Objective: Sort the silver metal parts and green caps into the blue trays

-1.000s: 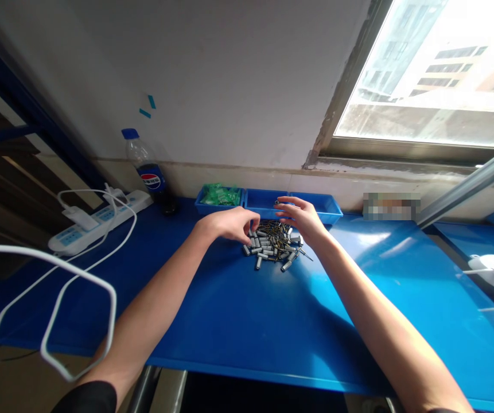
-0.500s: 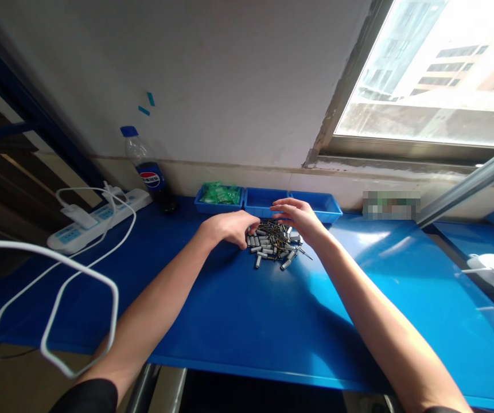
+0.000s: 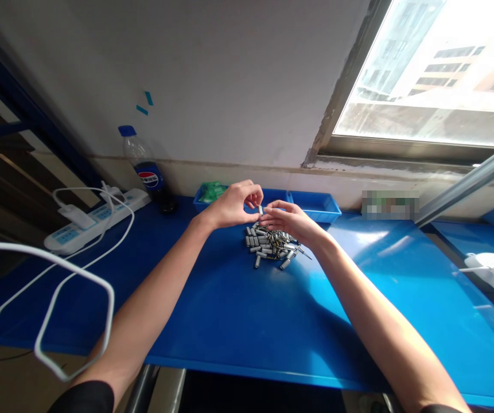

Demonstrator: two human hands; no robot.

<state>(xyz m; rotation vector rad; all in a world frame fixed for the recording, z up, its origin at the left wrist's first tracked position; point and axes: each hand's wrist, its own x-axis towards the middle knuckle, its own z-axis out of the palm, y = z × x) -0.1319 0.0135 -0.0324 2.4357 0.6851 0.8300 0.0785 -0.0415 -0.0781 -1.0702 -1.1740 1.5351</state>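
Observation:
Between the thumb and index finger of my left hand (image 3: 238, 205) is a small silver metal cylinder (image 3: 260, 210), held upright above the pile. My right hand (image 3: 292, 221) is beside it, fingertips pressed together against or very near the cylinder's side. Whatever my right fingertips pinch is too small to make out. Below both hands lies a loose pile of small silver cylinders (image 3: 264, 249), mixed with thin dark and brass-coloured pins or screws (image 3: 281, 245). My right hand covers part of the pile's far side.
Behind the hands stand blue bins, one with green packets (image 3: 211, 191), another at the right (image 3: 315, 206). A cola bottle (image 3: 148, 172) and a white power strip (image 3: 100, 221) are at the left, with a looping white cable (image 3: 111, 304). The blue tabletop (image 3: 238, 321) ends near me.
My left hand has risen from the pile with a silver cylinder in its fingers. My right hand has moved left and its fingertips have come together close to the left ones.

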